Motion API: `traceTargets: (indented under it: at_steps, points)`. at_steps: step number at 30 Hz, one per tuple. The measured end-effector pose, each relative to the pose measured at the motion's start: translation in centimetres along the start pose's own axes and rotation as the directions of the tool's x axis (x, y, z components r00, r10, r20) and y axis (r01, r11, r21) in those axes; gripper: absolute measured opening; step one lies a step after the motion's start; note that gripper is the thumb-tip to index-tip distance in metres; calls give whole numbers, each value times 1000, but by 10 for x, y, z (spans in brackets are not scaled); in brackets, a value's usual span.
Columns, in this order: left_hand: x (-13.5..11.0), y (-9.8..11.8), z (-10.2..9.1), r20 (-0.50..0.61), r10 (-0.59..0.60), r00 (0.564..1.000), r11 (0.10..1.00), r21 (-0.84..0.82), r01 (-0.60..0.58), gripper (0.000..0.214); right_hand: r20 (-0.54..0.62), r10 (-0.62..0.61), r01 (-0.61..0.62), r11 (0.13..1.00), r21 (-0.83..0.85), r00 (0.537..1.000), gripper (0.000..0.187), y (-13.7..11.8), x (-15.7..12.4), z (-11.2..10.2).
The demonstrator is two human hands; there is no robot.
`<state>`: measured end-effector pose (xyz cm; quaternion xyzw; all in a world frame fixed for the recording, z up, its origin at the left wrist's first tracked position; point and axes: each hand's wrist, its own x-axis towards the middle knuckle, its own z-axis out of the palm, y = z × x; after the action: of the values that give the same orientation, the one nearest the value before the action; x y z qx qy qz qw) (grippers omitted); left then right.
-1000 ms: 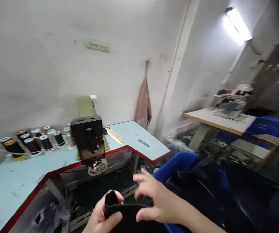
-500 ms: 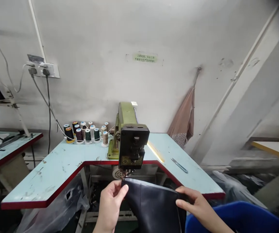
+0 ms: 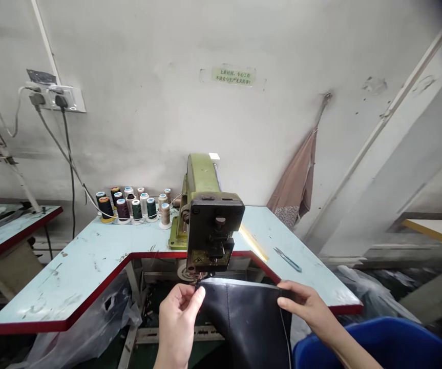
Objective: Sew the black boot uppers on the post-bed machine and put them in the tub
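The left hand [image 3: 176,315] pinches the upper left corner of a black leather-like piece [image 3: 249,325] between thumb and fingers. The right hand [image 3: 305,307] grasps the upper right corner of the same piece in a similar way. The piece hangs between both hands, before the notched front edge of the surface [image 3: 90,261], with its upper left corner just below the black head of the sewing machine [image 3: 203,174]; whether the needle touches it, I cannot tell. Near the right front corner of the surface, but lower, there is a blue bin [image 3: 378,338]. Snips [image 3: 288,260] lie near the right edge of the surface. Toward its back edge, left of the machine, thread spools [image 3: 137,209] stand upright. Behind, a brown cloth [image 3: 296,171] hangs on the wall [image 3: 140,102].
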<state>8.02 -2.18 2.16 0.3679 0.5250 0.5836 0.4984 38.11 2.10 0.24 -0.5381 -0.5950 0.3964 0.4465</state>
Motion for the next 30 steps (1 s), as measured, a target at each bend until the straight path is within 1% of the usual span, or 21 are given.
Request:
traceTargets:
  at_steps: [3, 6, 9, 14, 18, 22, 25, 27, 30]
  points:
    - [1, -1, -5, -12, 2, 1000, 1000, 15, -2, 40, 21, -29, 29, 1000, 0, 999, 37, -7, 5, 4]
    - [4, -3, -11, -24, -17, 1000, 1000, -12, 17, 39, 95, -60, 64, 997, -43, 994, 33, -19, 10, 12]
    - [7, -4, -21, -58, -30, 998, 999, -42, 28, 39, 123, -88, 99, 991, -87, 988, 31, -29, 14, 23]
    - [14, -1, -38, -115, -79, 990, 991, -117, 66, 46, 178, -122, 150, 977, -150, 976, 21, -37, 17, 41]
    - [21, 2, -52, -175, -109, 979, 977, -198, 73, 49, 230, -144, 175, 977, -123, 962, 19, -47, 19, 55]
    - [27, 5, -65, -206, -144, 968, 968, -231, 94, 51, 238, -137, 164, 982, -97, 962, 22, -61, 20, 70]
    - [32, 7, -74, -223, -197, 955, 956, -261, 136, 52, 255, -149, 176, 981, -87, 955, 21, -70, 21, 80]
    - [35, 9, -81, -233, -240, 942, 944, -283, 170, 47, 283, -188, 217, 973, -77, 941, 20, -75, 21, 87]
    - [42, 8, -91, -220, -278, 935, 928, -312, 202, 28, 320, -233, 262, 964, -52, 918, 22, -82, 20, 98]
